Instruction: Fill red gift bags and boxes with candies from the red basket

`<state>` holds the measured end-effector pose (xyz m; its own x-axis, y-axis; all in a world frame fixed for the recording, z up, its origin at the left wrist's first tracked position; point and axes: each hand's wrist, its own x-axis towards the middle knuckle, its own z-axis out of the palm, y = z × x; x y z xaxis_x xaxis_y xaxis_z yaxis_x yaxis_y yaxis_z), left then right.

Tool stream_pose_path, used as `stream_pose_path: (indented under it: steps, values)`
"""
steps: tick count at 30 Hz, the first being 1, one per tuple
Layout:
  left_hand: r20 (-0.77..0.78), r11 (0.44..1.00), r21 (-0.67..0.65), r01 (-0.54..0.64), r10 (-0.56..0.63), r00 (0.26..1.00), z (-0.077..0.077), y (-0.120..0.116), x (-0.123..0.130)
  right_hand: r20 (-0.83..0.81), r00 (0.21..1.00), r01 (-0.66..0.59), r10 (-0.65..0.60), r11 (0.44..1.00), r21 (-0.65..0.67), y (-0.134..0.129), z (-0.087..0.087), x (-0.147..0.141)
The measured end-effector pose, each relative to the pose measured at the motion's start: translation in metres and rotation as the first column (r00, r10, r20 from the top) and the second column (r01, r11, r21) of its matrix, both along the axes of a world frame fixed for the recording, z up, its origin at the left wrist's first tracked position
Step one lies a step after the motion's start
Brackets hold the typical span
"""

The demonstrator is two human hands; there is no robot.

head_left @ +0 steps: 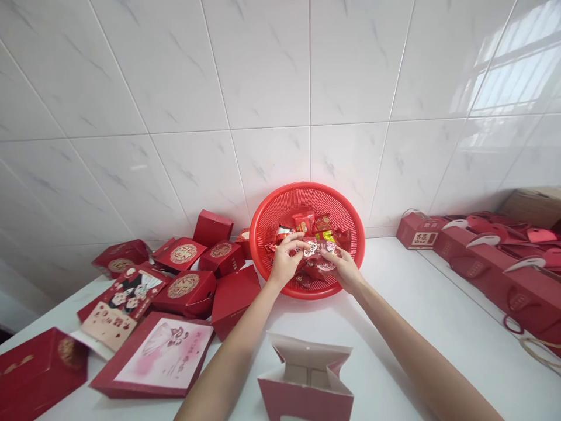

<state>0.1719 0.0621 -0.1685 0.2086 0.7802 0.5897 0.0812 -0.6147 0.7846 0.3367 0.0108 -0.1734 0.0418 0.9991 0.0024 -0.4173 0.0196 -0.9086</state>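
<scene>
A red plastic mesh basket point(266, 204) leans against the wall with several wrapped candies point(304, 221) inside. Over it, my left hand point(287, 260) is closed, thumb and fingers pinching a red wrapped candy point(310, 248) with white print. My right hand point(346, 270) is closed on another wrapped candy point(328, 250), close beside the first. Below my hands, between my forearms, a pinkish-red paper gift box point(305, 400) stands upright with its top open. What lies at the bottom of that box is partly hidden.
Several red gift boxes point(186, 292) are heaped at the left, beside a box with a pink printed panel point(164, 354). Along the right, a row of red handled boxes point(473, 257) stands on the white table point(394, 304). Behind rises a tiled wall point(272, 70).
</scene>
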Motion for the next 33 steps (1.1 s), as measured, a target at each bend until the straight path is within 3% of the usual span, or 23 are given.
stream_pose_path:
  steps: [5, 12, 20, 25, 33]
  values:
    - [-0.078, 0.994, -0.11, 0.016, -0.025, 0.997, -0.006, 0.0, 0.001, -0.011, 1.0, -0.011, 0.012, 1.0, 0.025, -0.002, 0.002, -0.002]
    - [0.024, 0.987, -0.136, 0.09, -0.088, 0.996, -0.013, -0.001, 0.004, -0.012, 1.0, -0.004, 0.004, 1.0, 0.017, -0.001, 0.003, -0.005]
    - [0.062, 0.97, -0.235, 0.065, -0.052, 0.997, -0.011, -0.002, 0.003, 0.038, 0.999, 0.035, -0.037, 0.998, 0.046, -0.002, -0.001, -0.006]
    - [0.071, 0.968, -0.244, 0.067, -0.051, 0.996, -0.012, -0.002, 0.003, 0.026, 0.997, 0.069, -0.072, 0.993, 0.099, -0.002, -0.002, -0.007]
    - [0.082, 0.962, -0.271, 0.028, -0.006, 0.997, -0.014, 0.0, 0.005, -0.004, 0.99, 0.142, -0.142, 0.987, 0.076, 0.001, -0.004, -0.007]
